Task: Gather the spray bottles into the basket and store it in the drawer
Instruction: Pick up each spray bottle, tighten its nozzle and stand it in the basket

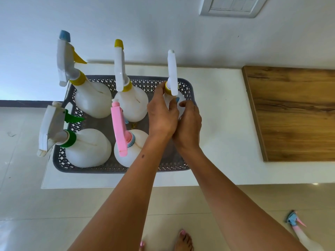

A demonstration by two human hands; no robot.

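Grey basket [188,91] on the white counter [217,124], nearly loaded with spray bottles.
Both hands set a fifth bottle [172,73] into its back right corner: left hand [161,113] grips the yellow collar, right hand [188,122] cups the body. One more bottle [299,230] lies on the floor; fetching it likely comes next.

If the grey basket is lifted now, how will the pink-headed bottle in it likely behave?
The pink-headed bottle probably stays upright: round, wide body, flat in the grey basket. Its tall pink trigger head may make it wobble. It looks like light plastic; contents cannot be told.
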